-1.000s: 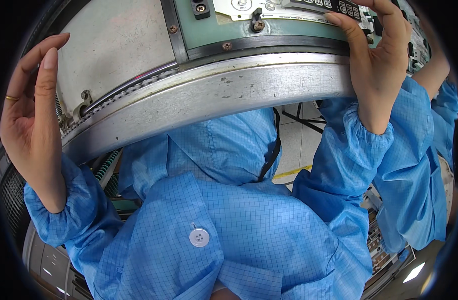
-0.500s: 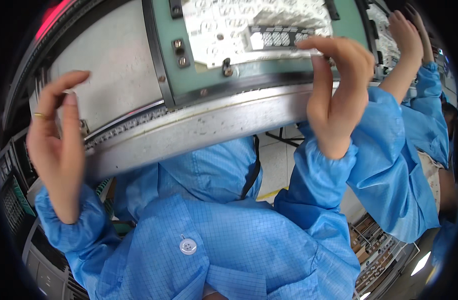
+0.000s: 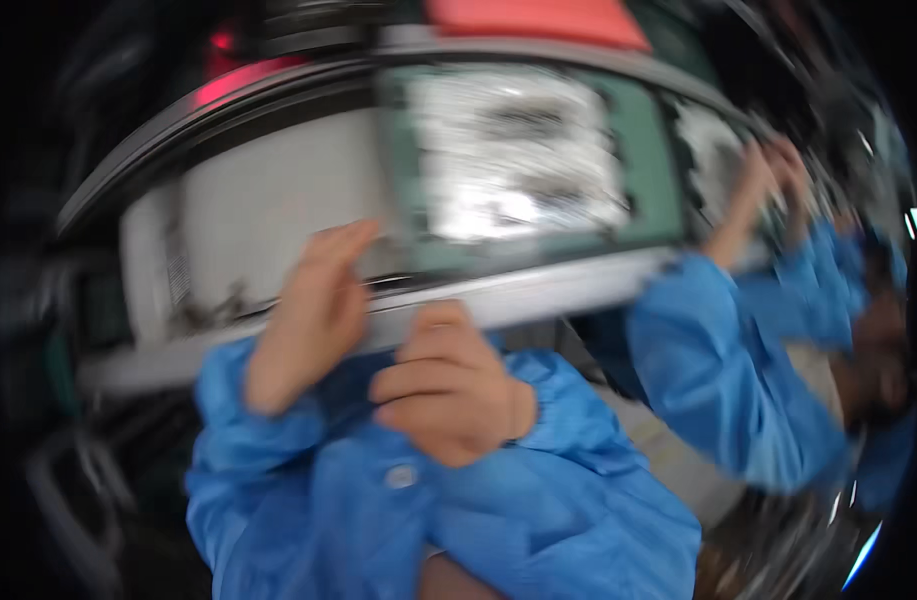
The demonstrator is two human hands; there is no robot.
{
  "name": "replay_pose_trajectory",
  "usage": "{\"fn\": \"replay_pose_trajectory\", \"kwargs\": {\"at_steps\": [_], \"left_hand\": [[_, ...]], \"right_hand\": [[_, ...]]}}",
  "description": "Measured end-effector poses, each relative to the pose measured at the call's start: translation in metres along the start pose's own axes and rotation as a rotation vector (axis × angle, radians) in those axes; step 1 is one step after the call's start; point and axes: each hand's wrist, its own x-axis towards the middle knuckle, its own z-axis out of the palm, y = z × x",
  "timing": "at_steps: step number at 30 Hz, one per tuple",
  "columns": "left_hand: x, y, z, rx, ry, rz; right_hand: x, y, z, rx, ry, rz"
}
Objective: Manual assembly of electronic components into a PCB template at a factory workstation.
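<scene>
**Board up-right of both hands, right grip unclear, view smeared**

Left hand [image 3: 313,315]: fingers loosely extended, tips up and right, thumb side toward the right hand. Reads as unclenched.
Right hand [image 3: 453,385]: just right of and below the left, well clear of the board, fingers curled in. Can't tell if they close on anything.

White board [image 3: 463,175]: beyond the fingertips, up and to the right of both hands. Pale, near-square, bright glare low on its face, two dark patches one above the other. Detail lost to blur. Lies face-up in a green frame [image 3: 653,180] that shows on its left, right and lower sides. Looks slightly wider side to side, but too close to square to call a long axis. Dark patches stretch left-right. Can't tell which end is the front.

Silver rail [image 3: 558,292]: nearest long part, passes behind both hands in this view. Long axis left to right, climbing toward the right. Contact with the hands: can't tell.

Pale plate [image 3: 278,190]: straight beyond the left hand, partly behind its fingers.
Red object [image 3: 538,22]: farther out, past the board.
Co-worker's hands [image 3: 768,180]: well right of the right hand.
</scene>
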Motion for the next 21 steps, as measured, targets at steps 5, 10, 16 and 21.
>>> {"fn": "replay_pose_trajectory", "kwargs": {"at_steps": [5,10,16,21], "left_hand": [[-0.076,0.046,-0.02,0.25,1.021,0.047],[-0.266,0.183,-0.061,1.609,1.409,-0.719],[-0.439,0.241,-0.087,1.509,1.139,-1.047],[-0.431,0.234,-0.077,1.617,1.135,-0.793]], "right_hand": [[-0.01,-0.014,0.007,0.375,0.041,0.144],[-0.01,-0.024,0.04,0.658,-0.296,0.34],[0.041,-0.07,0.13,0.98,-0.712,0.395],[0.082,-0.139,0.188,1.278,-1.131,0.565]]}}
